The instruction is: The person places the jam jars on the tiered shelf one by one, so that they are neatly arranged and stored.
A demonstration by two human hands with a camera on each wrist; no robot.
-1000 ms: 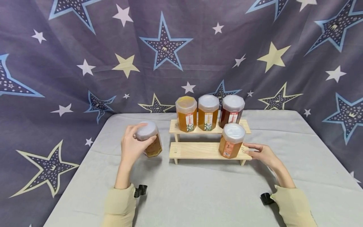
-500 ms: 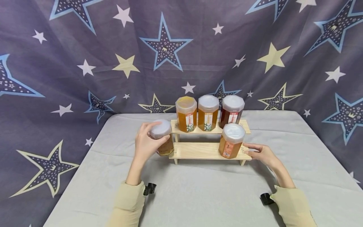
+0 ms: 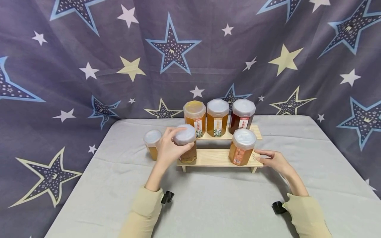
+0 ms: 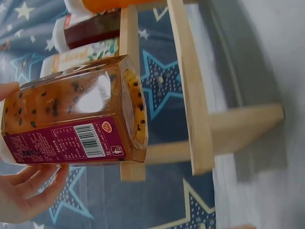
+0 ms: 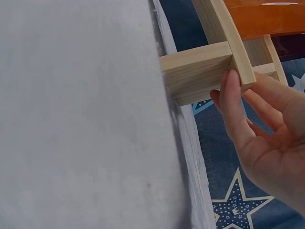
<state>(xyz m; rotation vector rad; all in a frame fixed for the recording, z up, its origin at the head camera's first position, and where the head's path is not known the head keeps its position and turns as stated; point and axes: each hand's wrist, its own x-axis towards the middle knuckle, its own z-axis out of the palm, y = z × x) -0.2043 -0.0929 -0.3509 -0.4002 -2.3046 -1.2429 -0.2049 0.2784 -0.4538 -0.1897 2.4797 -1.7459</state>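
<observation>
My left hand point(image 3: 169, 148) grips a capped jar point(image 3: 189, 154) of amber stuff by its lid end, above the left end of a two-step wooden display rack point(image 3: 212, 157). Dark seeds and a maroon barcode label show on this jar point(image 4: 71, 109) in the left wrist view, with a gap between its base and the lower board point(image 4: 188, 90). My right hand point(image 3: 275, 162) holds the right end of the lower step. In the right wrist view, that hand point(image 5: 267, 138) pinches the board end between thumb and fingers.
An orange-labelled jar point(image 3: 241, 148) stands on the lower step's right side. Behind it, the upper step bears two amber jars point(image 3: 216, 124) and a dark red jar point(image 3: 242, 115). A smaller amber jar point(image 3: 152, 142) stands on the grey cloth point(image 3: 220, 205) left of the rack.
My left hand has carried the seeded jar rightward from beside the rack to over its lower step, uncovering the small jar behind. The right hand has stayed at the rack's end.
</observation>
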